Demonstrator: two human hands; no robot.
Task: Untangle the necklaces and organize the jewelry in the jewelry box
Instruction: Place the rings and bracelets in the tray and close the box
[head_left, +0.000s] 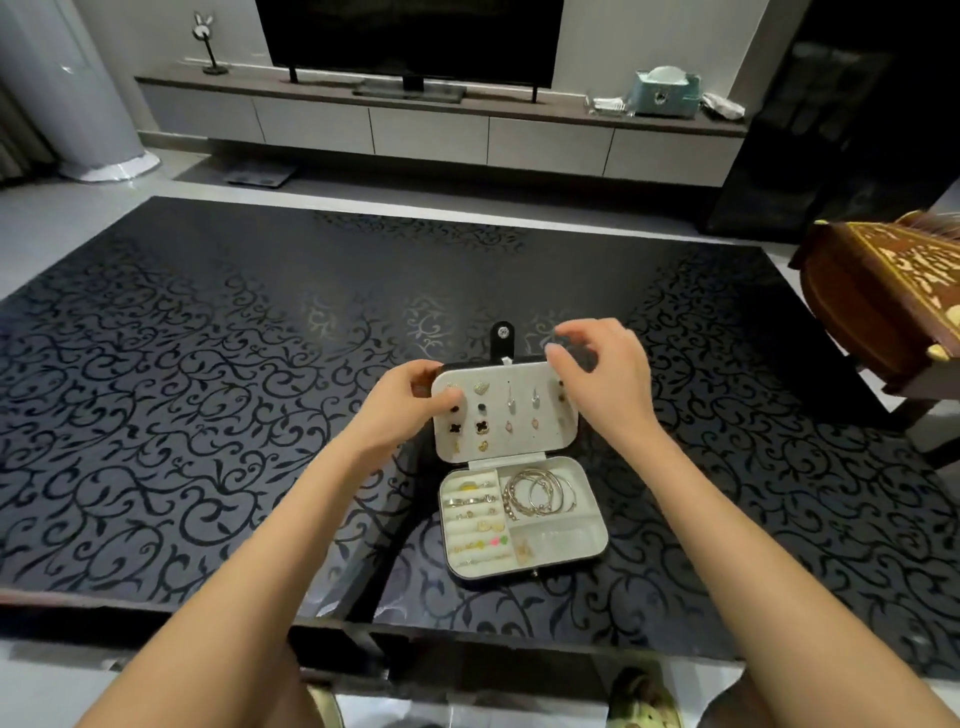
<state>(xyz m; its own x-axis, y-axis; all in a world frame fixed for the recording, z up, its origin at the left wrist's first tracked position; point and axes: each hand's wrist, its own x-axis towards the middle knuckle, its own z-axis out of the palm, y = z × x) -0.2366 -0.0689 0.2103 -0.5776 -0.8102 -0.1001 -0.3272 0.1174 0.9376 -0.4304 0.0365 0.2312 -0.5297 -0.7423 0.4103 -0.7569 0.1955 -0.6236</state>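
A small black jewelry box (582, 551) lies open on the black patterned table (208, 389). Its white earring panel (519, 374) stands raised, with several pairs of earrings pinned to it. My left hand (410, 400) pinches the panel's left edge, thumb on the front. My right hand (602, 374) hovers at the panel's upper right corner, fingers loosely curled; whether it holds anything is hidden. In the tray below, rings (475, 512) sit in padded rolls and gold bangles (537, 491) fill the upper right compartment. A small gold piece (523, 552) lies in the lower compartment.
A carved wooden box (883, 296) sits on a stand off the table's right edge. Beyond the table stands a low TV cabinet (431, 124) with a television. My feet show below the table's near edge (467, 639).
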